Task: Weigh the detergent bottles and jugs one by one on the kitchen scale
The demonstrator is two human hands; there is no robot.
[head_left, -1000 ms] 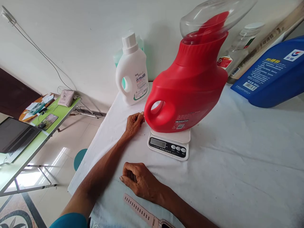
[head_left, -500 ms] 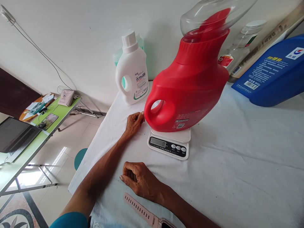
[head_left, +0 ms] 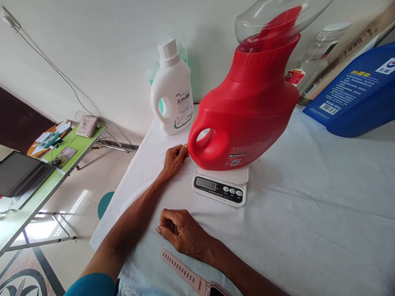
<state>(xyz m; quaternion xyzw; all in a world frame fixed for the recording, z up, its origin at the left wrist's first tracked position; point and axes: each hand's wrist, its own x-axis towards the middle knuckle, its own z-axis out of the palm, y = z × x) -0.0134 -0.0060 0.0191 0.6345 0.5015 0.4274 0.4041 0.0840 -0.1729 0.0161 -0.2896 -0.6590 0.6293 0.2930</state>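
Note:
A large red jug [head_left: 247,98] with a looped handle stands on a white digital kitchen scale [head_left: 219,191]. A clear plastic bottle [head_left: 249,24] sits in the jug's wide mouth. My left hand [head_left: 175,159] rests on the cloth just left of the jug's handle, fingers curled in and thumb tip at its edge; whether it touches the jug I cannot tell. In front of the scale lies my right hand [head_left: 185,232], loosely fisted, with nothing visible in it. Below that hand is a pink-strapped watch [head_left: 182,269].
A white detergent bottle [head_left: 171,90] stands behind my left hand against the wall. To the right are a clear bottle with a white lid [head_left: 321,57] and a blue bottle [head_left: 354,94]. A green table [head_left: 33,209] with a laptop [head_left: 21,176] is at far left, near a teal stool [head_left: 105,203].
The view has shifted very slightly. Both hands, the jug and the scale keep their places.

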